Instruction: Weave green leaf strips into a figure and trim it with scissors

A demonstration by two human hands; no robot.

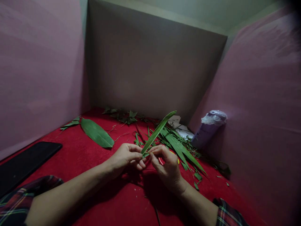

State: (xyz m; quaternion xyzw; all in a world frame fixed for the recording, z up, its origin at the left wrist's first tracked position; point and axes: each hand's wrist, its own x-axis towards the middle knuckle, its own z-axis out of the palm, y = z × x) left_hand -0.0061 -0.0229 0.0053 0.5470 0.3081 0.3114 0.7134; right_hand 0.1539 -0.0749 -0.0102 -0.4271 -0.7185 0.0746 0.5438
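A long narrow green leaf strip [158, 130] rises up and to the right from between my two hands. My left hand [125, 157] pinches its lower end with thumb and fingers. Beside it, touching the same end, my right hand [166, 166] also pinches the strip. Both hands hover just above a red cloth [77, 160]. A pile of cut green leaf strips [178, 146] lies right behind my right hand. Something red and yellow shows under my right hand, mostly hidden.
A broad whole green leaf [97, 133] lies at the left on the cloth, with small leaf bits [70, 124] beyond it. More leaf scraps [122, 115] sit by the back wall. A black phone [23, 163] lies far left. A purple bottle [208, 128] leans at the right wall.
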